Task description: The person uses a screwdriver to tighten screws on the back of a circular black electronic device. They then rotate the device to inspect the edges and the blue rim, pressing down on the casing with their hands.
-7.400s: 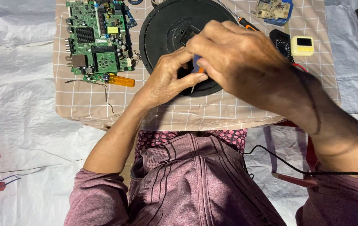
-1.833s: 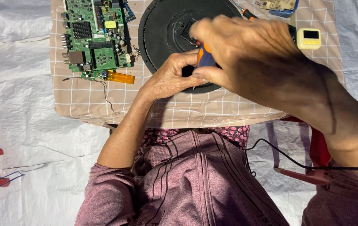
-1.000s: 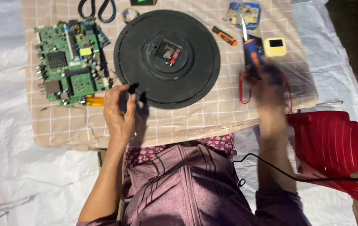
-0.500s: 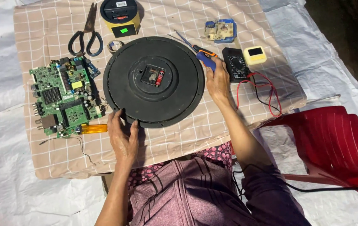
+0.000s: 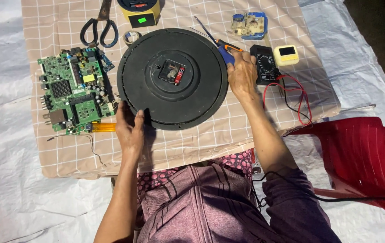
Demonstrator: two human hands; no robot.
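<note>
Between both hands: round black clock back [image 5: 172,78], face-down on the table [image 5: 255,130].
Left hand [image 5: 130,130]: gripping its near rim.
Right hand [image 5: 242,74]: closed on the screwdriver [image 5: 224,47].
Risk: tip could snag the multimeter leads [image 5: 298,96] just beyond the right hand.

The left hand [image 5: 130,130] grips the round black plastic clock back [image 5: 172,78] at seven o'clock; the right hand [image 5: 242,74] touches the orange-and-blue-handled screwdriver [image 5: 217,40] at three o'clock.
</note>
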